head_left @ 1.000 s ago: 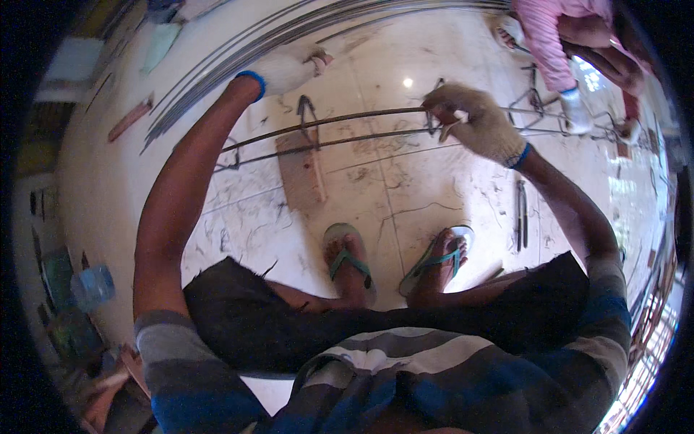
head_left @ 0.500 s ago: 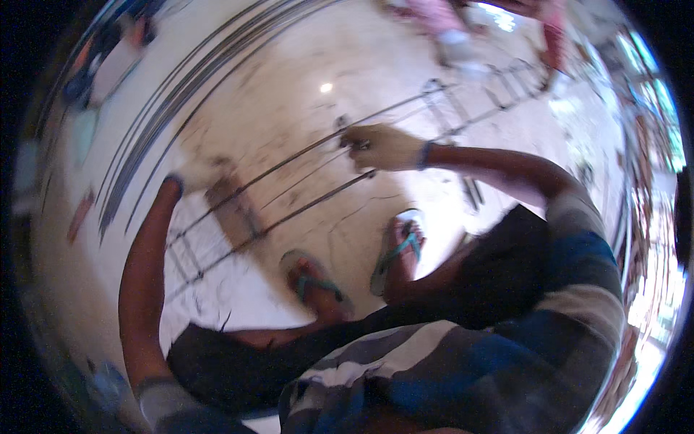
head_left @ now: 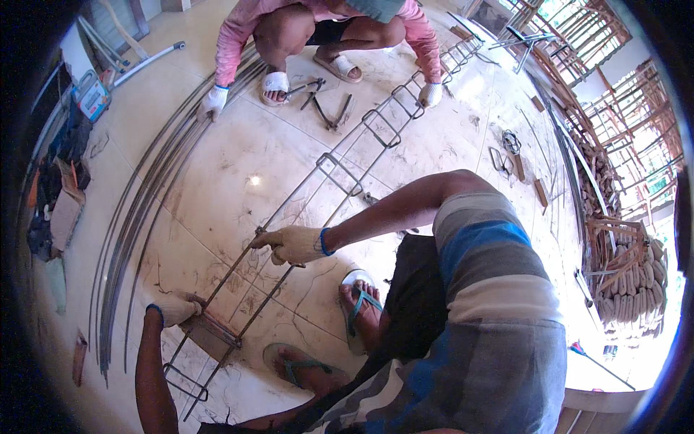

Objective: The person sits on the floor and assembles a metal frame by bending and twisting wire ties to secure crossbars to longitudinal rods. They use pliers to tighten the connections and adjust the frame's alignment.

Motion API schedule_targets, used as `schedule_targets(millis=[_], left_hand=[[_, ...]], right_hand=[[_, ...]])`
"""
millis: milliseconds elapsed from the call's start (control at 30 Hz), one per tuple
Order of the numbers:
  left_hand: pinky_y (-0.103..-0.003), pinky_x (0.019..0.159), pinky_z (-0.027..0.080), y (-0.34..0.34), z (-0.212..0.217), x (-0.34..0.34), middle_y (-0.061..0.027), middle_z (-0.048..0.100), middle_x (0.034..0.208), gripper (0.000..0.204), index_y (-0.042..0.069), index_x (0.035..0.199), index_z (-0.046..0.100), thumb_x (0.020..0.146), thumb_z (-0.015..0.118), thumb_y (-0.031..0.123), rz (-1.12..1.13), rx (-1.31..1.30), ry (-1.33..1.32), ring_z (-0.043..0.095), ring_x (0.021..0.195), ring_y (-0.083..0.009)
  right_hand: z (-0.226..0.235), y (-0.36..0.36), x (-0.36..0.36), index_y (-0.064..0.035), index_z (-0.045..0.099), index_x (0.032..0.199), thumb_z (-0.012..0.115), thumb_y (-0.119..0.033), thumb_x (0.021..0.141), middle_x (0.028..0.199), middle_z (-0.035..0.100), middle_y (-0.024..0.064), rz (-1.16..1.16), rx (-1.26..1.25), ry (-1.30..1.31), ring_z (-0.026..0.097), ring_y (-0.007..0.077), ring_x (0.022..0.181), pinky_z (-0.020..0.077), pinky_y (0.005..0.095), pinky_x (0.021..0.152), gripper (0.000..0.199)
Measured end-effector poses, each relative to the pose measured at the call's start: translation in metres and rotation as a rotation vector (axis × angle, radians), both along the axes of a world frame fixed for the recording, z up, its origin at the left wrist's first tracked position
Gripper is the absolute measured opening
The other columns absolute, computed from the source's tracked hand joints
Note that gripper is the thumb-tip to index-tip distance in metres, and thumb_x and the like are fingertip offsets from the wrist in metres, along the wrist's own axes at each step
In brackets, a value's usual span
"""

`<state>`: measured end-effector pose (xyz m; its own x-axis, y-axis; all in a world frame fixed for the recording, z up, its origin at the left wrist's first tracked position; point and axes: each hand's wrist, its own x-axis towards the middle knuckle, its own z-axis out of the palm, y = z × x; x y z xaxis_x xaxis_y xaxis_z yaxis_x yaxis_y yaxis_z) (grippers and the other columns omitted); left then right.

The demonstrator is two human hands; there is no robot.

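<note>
A long rebar cage (head_left: 340,177) of thin steel bars and rectangular stirrups lies on the pale tiled floor, running from lower left to upper right. My right hand (head_left: 293,244), in a cream work glove, is closed around one long bar near a stirrup. Lower left, my gloved left hand (head_left: 173,309) grips the cage where it rests on a wooden block (head_left: 211,337). My feet in green-strapped sandals (head_left: 359,307) stand just right of the cage.
A person in a pink top crouches at the cage's far end, one gloved hand (head_left: 431,94) on the cage and the other (head_left: 213,103) on the floor. Hand tools (head_left: 327,110) lie before them. A bundle of long bars (head_left: 137,210) curves along the left. Bent stirrups (head_left: 622,260) pile at right.
My head has turned, so the cage now runs diagonally and the crouching person is in full view. My right hand has slid along the bar toward my left hand; both still hold the cage.
</note>
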<state>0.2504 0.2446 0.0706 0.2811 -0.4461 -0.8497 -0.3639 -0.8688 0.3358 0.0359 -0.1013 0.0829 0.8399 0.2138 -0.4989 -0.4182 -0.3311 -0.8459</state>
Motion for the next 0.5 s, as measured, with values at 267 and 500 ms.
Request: schedule_targets(millis=[267,500], left_hand=[[-0.033,0.078,0.056,-0.014,0.016,0.001,-0.0073,0.075,0.099,0.039,0.004,0.125,0.072,0.093,0.066,0.024,-0.031,0.139,0.096,0.068,0.085,-0.0168],[-0.031,0.069,0.056,-0.02,0.028,-0.009,-0.0044,0.074,0.089,0.032,0.005,0.119,0.075,0.092,0.067,0.021,-0.054,0.15,0.017,0.067,0.075,-0.014]], right_hand=[[-0.013,-0.011,-0.012,-0.0152,0.052,0.153,0.049,-0.009,0.084,0.089,0.064,0.0048,0.072,0.043,0.0,0.065,0.0143,0.079,0.0571,0.0324,0.068,0.069],[-0.034,-0.104,0.01,0.0041,0.066,0.127,0.06,-0.025,0.104,0.124,0.071,0.0159,0.075,0.448,0.058,0.07,0.0244,0.112,0.0593,0.0388,0.094,0.037]])
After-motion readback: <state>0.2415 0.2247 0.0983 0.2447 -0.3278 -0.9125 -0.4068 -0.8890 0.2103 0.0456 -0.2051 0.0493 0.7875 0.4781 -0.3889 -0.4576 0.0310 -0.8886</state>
